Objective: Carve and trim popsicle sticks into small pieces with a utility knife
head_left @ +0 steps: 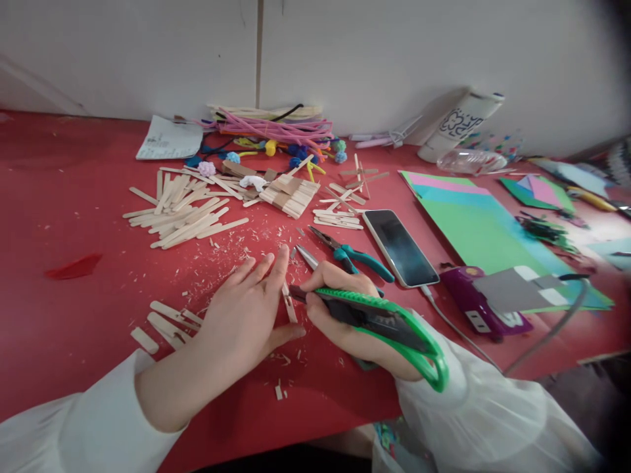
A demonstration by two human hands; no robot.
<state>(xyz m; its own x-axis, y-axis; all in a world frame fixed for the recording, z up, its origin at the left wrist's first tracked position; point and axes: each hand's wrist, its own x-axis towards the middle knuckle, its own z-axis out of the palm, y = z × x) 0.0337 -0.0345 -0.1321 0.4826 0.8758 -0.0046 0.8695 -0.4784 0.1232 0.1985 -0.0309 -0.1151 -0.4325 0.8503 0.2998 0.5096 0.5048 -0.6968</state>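
My left hand (246, 309) lies flat on the red table (64, 217), fingers stretched out, pressing down a short wooden craft stick (288, 306). My right hand (340, 315) is closed round a green utility knife (389, 322), whose blade end meets the stick beside my left fingertips. Wood shavings (236, 253) lie scattered around both hands. A few cut stick pieces (165, 322) lie just left of my left wrist.
A heap of craft sticks (182, 210) and a stick panel (290, 194) lie further back, with pink pipe cleaners (276, 128) behind them. Teal-handled pliers (352, 253), a phone (399, 246), coloured paper (473, 223) and a purple device (480, 299) lie to the right.
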